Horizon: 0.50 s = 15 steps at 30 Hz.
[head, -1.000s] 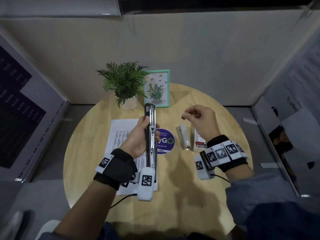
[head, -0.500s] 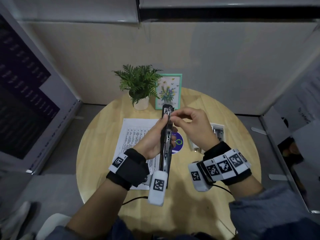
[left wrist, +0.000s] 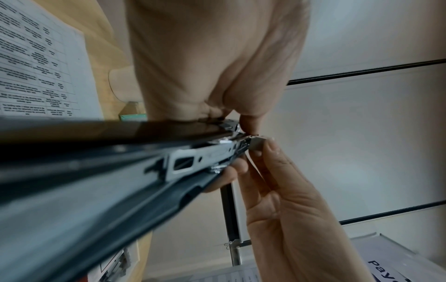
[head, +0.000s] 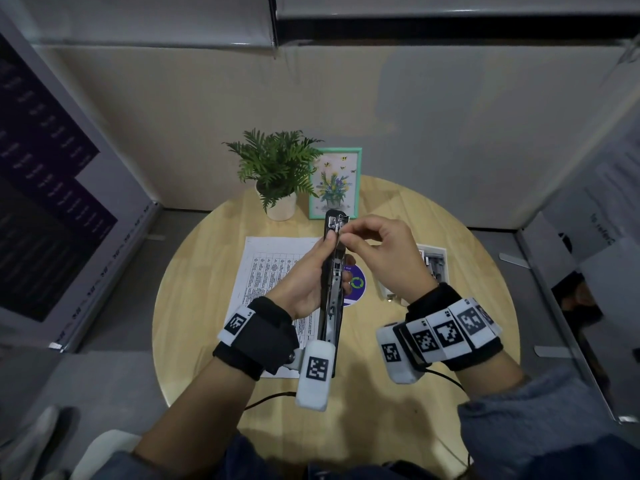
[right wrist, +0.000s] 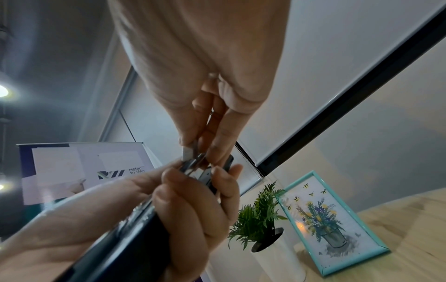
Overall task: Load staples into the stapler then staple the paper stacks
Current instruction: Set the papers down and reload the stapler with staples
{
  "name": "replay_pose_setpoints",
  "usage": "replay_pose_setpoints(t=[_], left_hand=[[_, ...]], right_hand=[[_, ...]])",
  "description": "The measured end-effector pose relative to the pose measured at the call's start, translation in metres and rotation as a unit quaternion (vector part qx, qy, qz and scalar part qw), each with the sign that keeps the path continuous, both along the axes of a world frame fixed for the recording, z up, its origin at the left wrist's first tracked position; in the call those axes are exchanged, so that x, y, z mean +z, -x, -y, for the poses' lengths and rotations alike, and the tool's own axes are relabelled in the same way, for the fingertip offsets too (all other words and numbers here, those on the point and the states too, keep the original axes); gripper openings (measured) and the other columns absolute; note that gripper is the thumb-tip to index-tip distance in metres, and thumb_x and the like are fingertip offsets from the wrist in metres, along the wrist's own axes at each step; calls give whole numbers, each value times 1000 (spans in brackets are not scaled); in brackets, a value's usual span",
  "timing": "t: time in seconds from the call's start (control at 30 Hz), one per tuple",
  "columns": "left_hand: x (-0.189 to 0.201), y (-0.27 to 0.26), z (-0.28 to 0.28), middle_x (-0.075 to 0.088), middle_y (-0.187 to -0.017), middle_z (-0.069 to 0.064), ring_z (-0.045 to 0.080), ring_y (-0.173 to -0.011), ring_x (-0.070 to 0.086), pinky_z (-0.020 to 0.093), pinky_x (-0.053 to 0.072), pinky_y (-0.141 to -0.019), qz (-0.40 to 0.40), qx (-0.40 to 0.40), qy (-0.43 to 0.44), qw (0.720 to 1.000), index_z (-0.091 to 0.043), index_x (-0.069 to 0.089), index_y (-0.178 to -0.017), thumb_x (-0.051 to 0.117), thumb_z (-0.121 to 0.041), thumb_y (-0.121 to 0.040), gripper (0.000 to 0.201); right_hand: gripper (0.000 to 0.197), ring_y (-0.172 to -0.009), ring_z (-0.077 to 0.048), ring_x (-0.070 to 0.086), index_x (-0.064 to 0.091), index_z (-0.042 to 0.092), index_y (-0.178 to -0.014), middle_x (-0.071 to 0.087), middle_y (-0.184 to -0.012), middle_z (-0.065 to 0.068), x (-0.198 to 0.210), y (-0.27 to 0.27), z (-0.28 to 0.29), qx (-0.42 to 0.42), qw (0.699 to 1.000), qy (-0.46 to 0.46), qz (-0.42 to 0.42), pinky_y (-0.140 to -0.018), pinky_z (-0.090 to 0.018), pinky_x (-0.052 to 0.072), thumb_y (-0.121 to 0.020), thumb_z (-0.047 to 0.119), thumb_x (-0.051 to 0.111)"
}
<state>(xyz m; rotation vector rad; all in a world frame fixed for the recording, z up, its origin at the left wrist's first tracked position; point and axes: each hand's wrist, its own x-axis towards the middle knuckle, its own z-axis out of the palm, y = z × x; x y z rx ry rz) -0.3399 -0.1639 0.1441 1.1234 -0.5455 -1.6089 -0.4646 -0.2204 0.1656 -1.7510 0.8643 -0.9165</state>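
My left hand grips a long black stapler above the round table, swung open with its metal staple channel facing up and its front end pointing away from me. At that front end my right hand pinches a short silver strip of staples between thumb and fingers. The strip touches the channel's tip. A printed paper stack lies on the table under the left hand. An open box of staples lies to the right, partly hidden by my right hand.
A potted fern and a teal picture frame stand at the back of the wooden table. A purple round sticker sits under the stapler. Cardboard walls and a dark banner enclose the table.
My right hand moved left from above the staple box to the stapler's front end. The left hand has kept its grip on the stapler throughout.
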Motion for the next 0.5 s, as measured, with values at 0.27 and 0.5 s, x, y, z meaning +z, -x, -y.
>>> replay_pose_setpoints(t=[0.27,0.5], left_hand=[[0,0,1,53,-78,2,8,-48,53,21,48,-48,-6,5,-2,1000,-13,45,-114,36,-46,-96,38],[-2,1,2,52,-80,1,7,-49,53,21,49,-49,12,7,-3,1000,-13,46,-118,35,-46,-97,40]], right_hand=[[9,-81,-9,65,70,8,-91,68,-83,2,0,0,2,5,1000,-1,-6,-80,-19,54,-84,5,65],[12,-78,-7,64,68,16,-86,65,-78,8,-1,0,1,8,1000,2,-17,-82,-27,55,-84,4,66]])
